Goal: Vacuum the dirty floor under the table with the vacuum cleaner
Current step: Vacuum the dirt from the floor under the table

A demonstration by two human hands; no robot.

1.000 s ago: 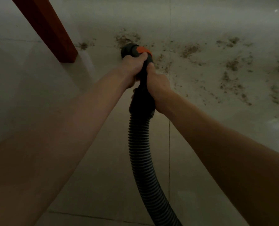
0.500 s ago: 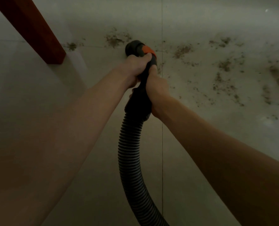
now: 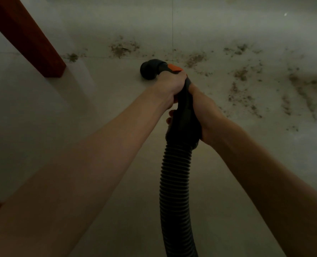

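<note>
I grip the vacuum hose (image 3: 176,182) with both fists, left hand (image 3: 169,86) ahead of right hand (image 3: 204,115); nozzle (image 3: 150,69) sits near the table leg (image 3: 29,39), so I should sweep slowly right across the dirt (image 3: 243,75)

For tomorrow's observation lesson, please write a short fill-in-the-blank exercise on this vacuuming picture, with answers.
1. Both hands, left hand and right hand, grip the black vacuum handle with the ____ button.
2. The ribbed black hose runs from the handle toward the ____ edge of the picture.
3. The reddish-brown wooden table leg stands to the ____ of the round black nozzle.

Answers: orange; bottom; left
</note>
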